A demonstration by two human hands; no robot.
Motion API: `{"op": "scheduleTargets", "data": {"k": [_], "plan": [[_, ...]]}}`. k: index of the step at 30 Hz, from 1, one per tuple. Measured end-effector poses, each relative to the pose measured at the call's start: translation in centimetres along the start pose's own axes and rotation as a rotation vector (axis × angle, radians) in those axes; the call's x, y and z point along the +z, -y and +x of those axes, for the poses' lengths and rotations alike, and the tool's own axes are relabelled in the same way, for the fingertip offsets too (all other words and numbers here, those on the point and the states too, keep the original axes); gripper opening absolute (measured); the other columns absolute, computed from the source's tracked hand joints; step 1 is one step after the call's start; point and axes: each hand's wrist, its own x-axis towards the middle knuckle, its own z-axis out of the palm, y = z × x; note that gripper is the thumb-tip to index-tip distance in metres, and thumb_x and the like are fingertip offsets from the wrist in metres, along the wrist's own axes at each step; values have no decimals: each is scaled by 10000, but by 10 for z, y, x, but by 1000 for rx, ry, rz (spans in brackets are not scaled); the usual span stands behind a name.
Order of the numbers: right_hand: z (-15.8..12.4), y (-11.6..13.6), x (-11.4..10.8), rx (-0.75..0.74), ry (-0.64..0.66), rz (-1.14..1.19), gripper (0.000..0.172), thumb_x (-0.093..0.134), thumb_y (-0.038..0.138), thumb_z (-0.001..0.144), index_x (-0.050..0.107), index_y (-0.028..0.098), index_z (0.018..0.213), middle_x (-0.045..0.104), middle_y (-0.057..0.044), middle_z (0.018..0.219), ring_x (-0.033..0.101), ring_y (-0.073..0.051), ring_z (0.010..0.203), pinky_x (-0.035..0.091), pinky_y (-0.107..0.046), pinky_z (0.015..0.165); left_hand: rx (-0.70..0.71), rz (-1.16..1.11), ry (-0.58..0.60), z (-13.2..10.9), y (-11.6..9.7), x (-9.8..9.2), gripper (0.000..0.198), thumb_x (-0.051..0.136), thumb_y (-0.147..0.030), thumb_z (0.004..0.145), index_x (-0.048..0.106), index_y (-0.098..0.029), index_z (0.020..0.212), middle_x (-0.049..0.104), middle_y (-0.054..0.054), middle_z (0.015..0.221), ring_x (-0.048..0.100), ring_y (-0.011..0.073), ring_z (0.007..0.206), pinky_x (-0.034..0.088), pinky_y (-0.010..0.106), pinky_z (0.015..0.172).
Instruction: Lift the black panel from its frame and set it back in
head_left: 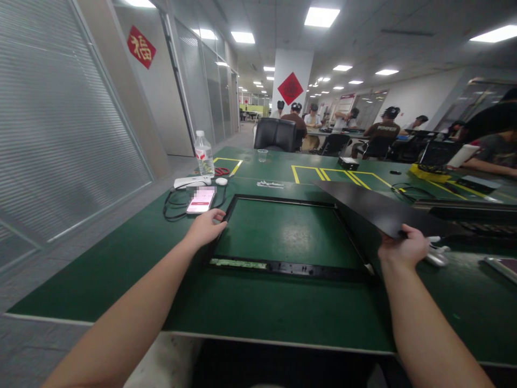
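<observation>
A black rectangular bezel frame [315, 268] lies flat on the green table [121, 269], with a strip of green circuit board [238, 263] along its near bar. My left hand [205, 226] is at the frame's left bar, its fingers curled in and closed on that edge. On the other side, my right hand [405, 248] grips a thin dark panel [363, 205] by its near edge. That panel is tilted and raised over the right side of the frame. Part of the frame's right bar is hidden behind it.
Left of the frame are a lit phone [202, 200], a cable, a white mouse [221, 181], red-handled scissors [222, 171] and a water bottle [204, 154]. Behind it lie small pale pieces [270, 184] and a plastic cup [262, 156]. A larger dark panel [484, 215] lies right; people sit beyond.
</observation>
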Motion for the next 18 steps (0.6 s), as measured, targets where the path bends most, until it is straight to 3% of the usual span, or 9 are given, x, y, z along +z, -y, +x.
{"op": "scheduleTargets", "data": {"k": [3,6,18], "plan": [[1,-2,1,-119,-105,29,401,538,75,561,377,266,875,529,91,778,623,-110,701,551,-187,506,4,23,4,0,1,1,384,670,-316,790,700,-157,1138,759,96,1083,701,209,802,535,309,744],[2,-1,0,-157,-110,22,435,531,68,558,370,278,904,543,84,826,646,-117,749,560,-181,515,17,34,1,1,2,1,370,679,-318,789,713,-168,1125,763,93,1089,704,209,805,540,310,747],[9,3,-5,-117,-138,-79,452,484,53,568,395,273,952,565,69,893,661,-119,804,594,-202,549,30,73,-2,3,5,3,385,678,-226,754,735,-178,1132,769,87,1094,706,195,741,550,299,718]]}}
